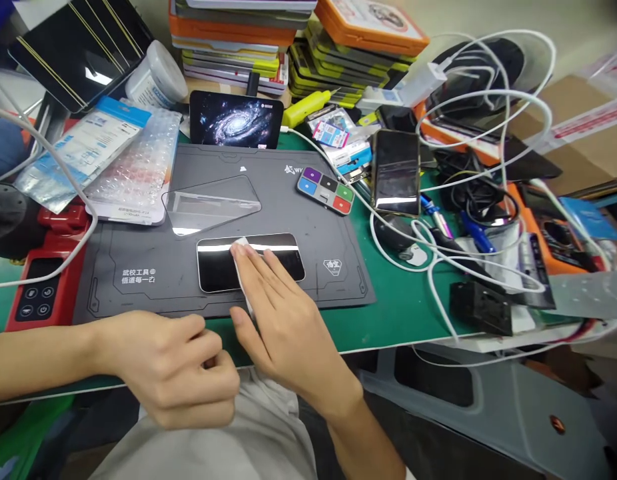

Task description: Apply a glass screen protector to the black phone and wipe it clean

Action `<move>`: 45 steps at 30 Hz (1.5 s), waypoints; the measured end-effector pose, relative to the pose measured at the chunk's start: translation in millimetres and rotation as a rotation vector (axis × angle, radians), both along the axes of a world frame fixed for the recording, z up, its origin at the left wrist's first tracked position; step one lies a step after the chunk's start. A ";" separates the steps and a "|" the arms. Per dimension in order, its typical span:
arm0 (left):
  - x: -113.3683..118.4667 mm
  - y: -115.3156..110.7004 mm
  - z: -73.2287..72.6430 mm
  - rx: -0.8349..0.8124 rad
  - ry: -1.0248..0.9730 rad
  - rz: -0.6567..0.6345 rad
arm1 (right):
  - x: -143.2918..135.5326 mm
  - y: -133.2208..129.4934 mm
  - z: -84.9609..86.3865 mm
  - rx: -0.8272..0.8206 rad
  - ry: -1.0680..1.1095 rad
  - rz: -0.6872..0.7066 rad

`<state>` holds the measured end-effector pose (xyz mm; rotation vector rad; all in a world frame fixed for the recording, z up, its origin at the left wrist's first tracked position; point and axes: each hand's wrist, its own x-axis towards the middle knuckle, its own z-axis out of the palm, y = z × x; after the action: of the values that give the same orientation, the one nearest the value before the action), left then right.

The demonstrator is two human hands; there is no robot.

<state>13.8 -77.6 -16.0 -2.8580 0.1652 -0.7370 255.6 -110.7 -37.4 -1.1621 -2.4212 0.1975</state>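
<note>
A phone (218, 265) with a light frame and dark screen lies face up on the dark grey work mat (333, 260). My right hand (283, 320) presses a white wipe (244, 283) onto its screen, fingers stretched over it and the thumb near the wipe's lower edge. The wipe is mostly covered by the fingers. Just in front of the mat, my left hand (176, 370) is curled into a loose fist over the table's front edge; nothing shows sticking out of it. A clear glass screen protector (213, 203) lies behind the phone.
A lit phone (236, 120) leans at the mat's back. A coloured button pad (325, 191) rests on the mat's right. Bubble wrap (133, 153) and a red device (46, 287) lie left. White cables (433, 267), a dark phone (396, 170) and tools crowd the right; stacked boxes (233, 40) stand behind.
</note>
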 end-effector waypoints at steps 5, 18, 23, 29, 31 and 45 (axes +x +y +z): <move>-2.4 -1.2 0.1 -0.016 0.071 -0.087 | -17.0 32.0 10.0 -0.074 -0.062 0.043; -2.2 -0.7 -1.6 0.012 0.003 -0.182 | -36.6 16.7 10.2 -0.043 -0.084 0.083; 1.5 0.4 0.1 0.000 -0.031 -0.154 | -39.6 14.5 10.3 0.011 -0.089 0.097; -0.7 0.5 0.6 0.009 -0.020 -0.159 | -36.2 2.2 6.2 0.044 -0.068 0.106; -1.9 0.8 0.4 -0.003 0.001 -0.144 | -42.5 9.3 7.0 0.041 -0.101 0.076; -2.2 -0.1 -0.1 0.005 0.002 -0.103 | -45.6 -3.3 5.0 0.054 -0.118 -0.029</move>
<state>11.6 -77.7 -16.0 -2.8634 0.3164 -0.7514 210.0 -114.0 -32.4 -1.2157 -2.4932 0.0551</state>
